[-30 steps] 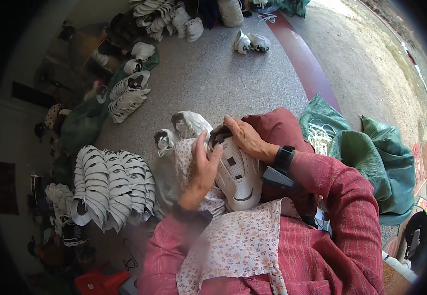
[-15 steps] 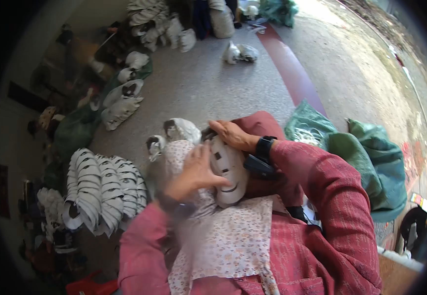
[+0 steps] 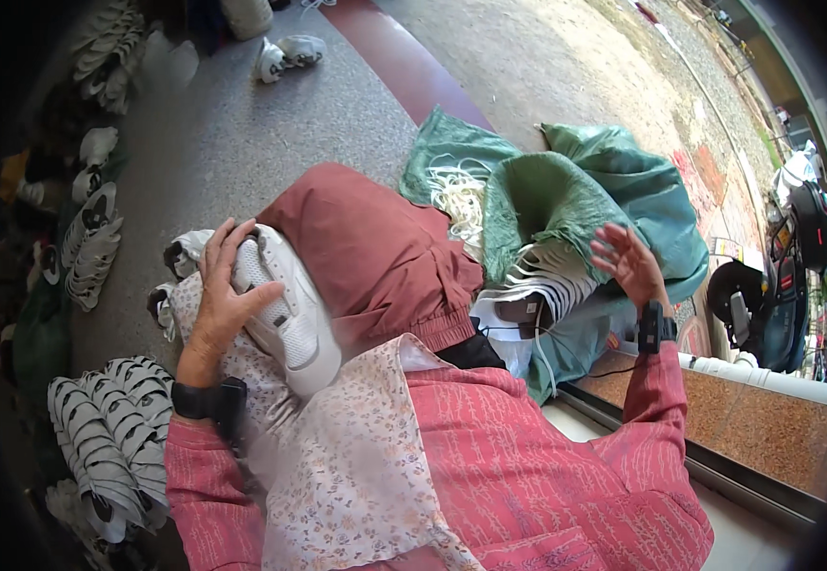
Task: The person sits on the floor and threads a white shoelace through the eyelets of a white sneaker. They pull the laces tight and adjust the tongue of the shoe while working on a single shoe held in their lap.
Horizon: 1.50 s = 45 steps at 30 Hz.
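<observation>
Resting over a white shoe upper with perforated mesh panels (image 3: 307, 328), the left hand (image 3: 218, 290) has its thumb across the top and its fingers toward the far left edge; the undersides of the fingers are hidden, so how firmly it grips cannot be told. The upper lies on the lap, slanting from far left to near right, its far opening partly covered by the hand. The right hand (image 3: 628, 263) is well apart to the right, open and raised with fingers spread, and nothing shows in it.

Just left of that hand, a nested stack of white shoe uppers (image 3: 558, 276) sits by a green woven sack (image 3: 566, 176), its lower part cut off from sight. Farther left, a tangle of white laces (image 3: 461, 198) lies against green cloth. Between the hands, a brownish-red trouser leg (image 3: 361, 252) hides part of the floor.

Beyond the left hand, a white shoe with dark lining (image 3: 185, 249) is mostly covered. At left, nested rows of white uppers (image 3: 113, 428) fade into the dark rim; farther shapes there are too dim to name. Far off, a pair of white shoes (image 3: 288, 55) lies on the grey speckled floor (image 3: 251, 124).
</observation>
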{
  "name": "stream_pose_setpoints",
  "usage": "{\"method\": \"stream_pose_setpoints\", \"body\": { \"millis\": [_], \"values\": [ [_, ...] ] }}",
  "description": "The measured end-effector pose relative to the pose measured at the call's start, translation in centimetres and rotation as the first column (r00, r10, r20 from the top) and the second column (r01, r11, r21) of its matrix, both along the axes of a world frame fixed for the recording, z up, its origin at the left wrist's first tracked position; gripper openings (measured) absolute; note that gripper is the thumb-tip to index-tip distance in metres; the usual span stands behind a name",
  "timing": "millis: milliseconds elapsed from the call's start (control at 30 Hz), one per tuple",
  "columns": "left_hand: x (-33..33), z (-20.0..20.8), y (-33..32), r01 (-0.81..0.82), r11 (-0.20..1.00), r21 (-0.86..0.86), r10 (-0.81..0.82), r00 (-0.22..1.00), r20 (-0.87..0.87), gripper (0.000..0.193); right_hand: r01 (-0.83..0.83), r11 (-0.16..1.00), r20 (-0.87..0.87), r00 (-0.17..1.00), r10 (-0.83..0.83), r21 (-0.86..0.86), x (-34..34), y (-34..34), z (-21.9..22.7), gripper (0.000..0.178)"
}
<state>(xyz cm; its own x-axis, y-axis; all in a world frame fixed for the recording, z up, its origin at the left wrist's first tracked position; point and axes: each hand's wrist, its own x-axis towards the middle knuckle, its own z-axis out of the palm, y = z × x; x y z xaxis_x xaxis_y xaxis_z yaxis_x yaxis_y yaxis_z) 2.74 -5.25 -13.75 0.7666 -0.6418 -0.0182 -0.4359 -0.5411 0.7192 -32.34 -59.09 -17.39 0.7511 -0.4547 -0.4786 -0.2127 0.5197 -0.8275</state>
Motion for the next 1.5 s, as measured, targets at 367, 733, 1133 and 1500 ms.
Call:
{"method": "stream_pose_setpoints", "body": {
  "millis": [367,733,1133,1500],
  "values": [
    [-0.8,1.0,-1.0,0.025,0.989,0.146,-0.028,0.999,0.017,0.077,-0.521,0.348,-0.573,0.818,-0.058,-0.779,-5.9,5.5,-20.7,0.033],
    [-0.5,1.1,-1.7,0.018,0.988,0.151,-0.026,0.998,0.051,0.073,-0.570,-0.353,-0.653,0.733,0.192,-0.742,-1.7,8.2,-20.0,0.003],
    [0.8,1.1,0.9,0.105,0.994,-0.025,-0.106,0.993,-0.056,0.076,0.366,-0.227,0.307,0.916,0.256,-0.902,13.5,12.4,11.8,0.014],
    [2.5,12.7,5.1,-0.458,0.554,-0.695,-0.289,0.677,-0.677,0.103,0.679,0.168,0.536,0.377,0.755,-0.715,34.1,32.4,14.3,0.026]
  ]
}}
